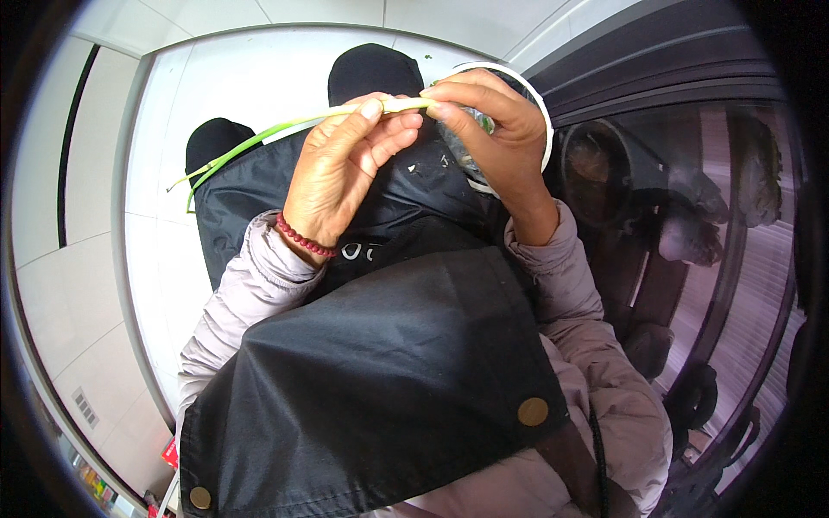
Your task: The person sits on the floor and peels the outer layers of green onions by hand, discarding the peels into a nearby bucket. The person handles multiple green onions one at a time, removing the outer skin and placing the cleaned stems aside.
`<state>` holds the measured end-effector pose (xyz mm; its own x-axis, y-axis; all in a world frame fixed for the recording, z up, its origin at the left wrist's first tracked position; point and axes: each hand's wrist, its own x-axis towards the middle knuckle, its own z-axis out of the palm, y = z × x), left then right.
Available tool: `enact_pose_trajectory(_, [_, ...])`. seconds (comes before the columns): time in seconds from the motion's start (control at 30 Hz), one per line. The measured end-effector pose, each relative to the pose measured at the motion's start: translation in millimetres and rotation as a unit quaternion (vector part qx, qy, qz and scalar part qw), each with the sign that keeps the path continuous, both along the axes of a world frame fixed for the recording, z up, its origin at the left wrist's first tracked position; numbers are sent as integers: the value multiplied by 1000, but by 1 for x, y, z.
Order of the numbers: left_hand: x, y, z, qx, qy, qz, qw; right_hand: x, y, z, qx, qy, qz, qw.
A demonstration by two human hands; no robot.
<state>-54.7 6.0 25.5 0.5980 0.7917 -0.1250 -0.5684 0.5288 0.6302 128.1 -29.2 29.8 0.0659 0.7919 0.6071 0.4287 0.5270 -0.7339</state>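
A scallion (280, 129) stretches sideways in front of me, its pale end to the right and its green leaves drooping to the left. Thumb and fingers of my left hand (340, 158) hold it along the pale stem; a dark red bead bracelet (304, 238) circles that wrist. At the pale tip, my right hand (502, 123) pinches the stem between thumb and forefinger. Below and behind my right hand is a white-rimmed container (548, 120) with clear plastic and green scraps inside, partly hidden by the hand. Small pale scraps (414, 169) lie on my black apron (395, 324).
Two black shoe tips (374, 68) (217, 139) rest on the white tiled floor (259, 74). To my right stands a dark glass panel (647, 162) with reflections. Light panels (84, 162) line the left side. Tiny green bits (428, 57) lie on the floor near the container.
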Motion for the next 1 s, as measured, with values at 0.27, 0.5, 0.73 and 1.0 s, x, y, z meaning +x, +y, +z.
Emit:
enact_pose_trajectory(0.27, [-1,0,1,21,35,7,999,0,0,2,9,-35,-11,999])
enact_pose_trajectory(0.5, [-1,1,3,6,14,-1,1000,-2,1,0,5,-22,-12,1000])
enact_pose_trajectory(0.73, [1,1,3,28,55,10,998,-5,2,2,30,-64,-38,997])
enact_pose_trajectory(1.0, [2,-2,6,31,96,36,994,-17,6,11,62,-166,-69,982])
